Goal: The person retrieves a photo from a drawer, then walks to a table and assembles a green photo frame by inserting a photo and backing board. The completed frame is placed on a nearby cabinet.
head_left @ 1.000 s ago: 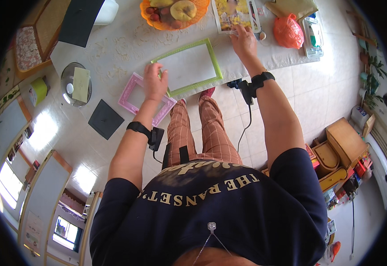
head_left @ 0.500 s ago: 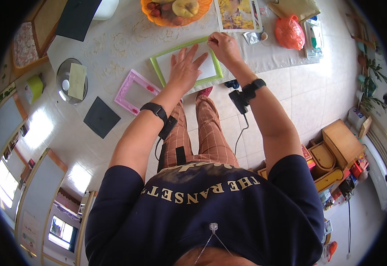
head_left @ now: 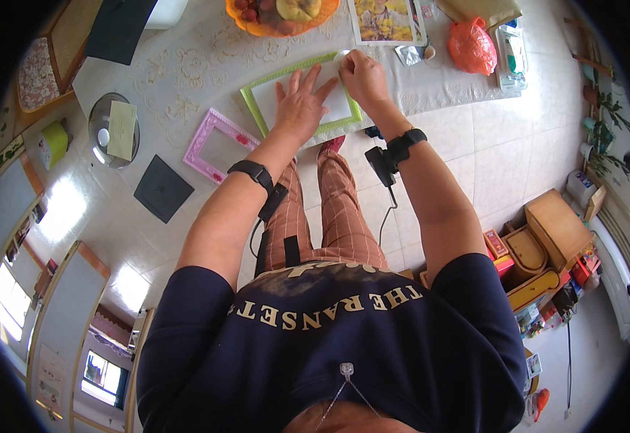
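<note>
A light-green picture frame [head_left: 255,84] lies near the front edge of the table, with a white sheet [head_left: 338,110] inside it. My left hand [head_left: 300,107] rests on the white sheet, its fingers spread. At the frame's far right corner, my right hand [head_left: 362,76] has its fingers pinched together. A small whitish bit shows by its fingertips, too small to name. To the left of my left hand lies a pink picture frame [head_left: 197,138] with red flower ornaments, its opening bare.
An orange basket of fruit [head_left: 282,27] stands at the far side. Beyond my right hand lie a photo print [head_left: 389,29], a silvery packet [head_left: 407,55] and a red plastic bag [head_left: 471,47]. Left are a dark panel [head_left: 163,188] and a round metal stool [head_left: 98,119] bearing paper.
The right hand has shifted slightly at the frame's far corner, still pinched. My left hand stays spread on the sheet. The whole view has moved a little.
</note>
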A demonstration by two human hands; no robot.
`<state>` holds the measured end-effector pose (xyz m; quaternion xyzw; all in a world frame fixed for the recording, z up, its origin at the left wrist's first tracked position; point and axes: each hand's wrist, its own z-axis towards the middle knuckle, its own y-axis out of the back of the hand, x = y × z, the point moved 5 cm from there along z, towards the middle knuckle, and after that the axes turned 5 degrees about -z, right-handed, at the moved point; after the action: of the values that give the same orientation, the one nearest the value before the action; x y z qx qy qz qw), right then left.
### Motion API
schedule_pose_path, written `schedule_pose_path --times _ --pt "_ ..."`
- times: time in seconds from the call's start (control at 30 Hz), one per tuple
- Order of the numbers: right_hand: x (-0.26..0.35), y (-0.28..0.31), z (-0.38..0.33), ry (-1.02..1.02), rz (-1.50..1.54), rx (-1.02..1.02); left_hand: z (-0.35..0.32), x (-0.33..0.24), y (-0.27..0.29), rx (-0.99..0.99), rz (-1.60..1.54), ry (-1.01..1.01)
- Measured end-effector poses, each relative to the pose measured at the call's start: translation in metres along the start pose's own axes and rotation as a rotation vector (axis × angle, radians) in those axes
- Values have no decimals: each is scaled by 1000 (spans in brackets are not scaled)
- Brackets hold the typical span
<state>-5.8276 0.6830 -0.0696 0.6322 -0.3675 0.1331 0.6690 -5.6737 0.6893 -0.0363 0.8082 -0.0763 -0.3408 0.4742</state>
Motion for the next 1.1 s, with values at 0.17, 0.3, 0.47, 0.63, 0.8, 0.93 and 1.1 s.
schedule_pose_path --times 0.17,0.3,0.47,0.63,0.8,0.93,1.1 --pt "9 3 6 79 -5 16 0 1 -2 -11 7 4" --pt "11 1 11 158 -61 68 -1 0 -3 -23 36 1" --pt "11 0 7 176 -110 78 -1 0 -2 -33 58 -3" --pt "6 7 -19 173 -126 147 -1 0 -2 -25 59 10" --pt "-4 14 -60 43 -134 232 -1 1 -4 -12 56 13" --pt "-8 18 -76 -5 -78 181 -1 1 -6 -9 56 15" --pt "-14 19 -96 -42 -140 236 -2 2 -8 -9 84 6"
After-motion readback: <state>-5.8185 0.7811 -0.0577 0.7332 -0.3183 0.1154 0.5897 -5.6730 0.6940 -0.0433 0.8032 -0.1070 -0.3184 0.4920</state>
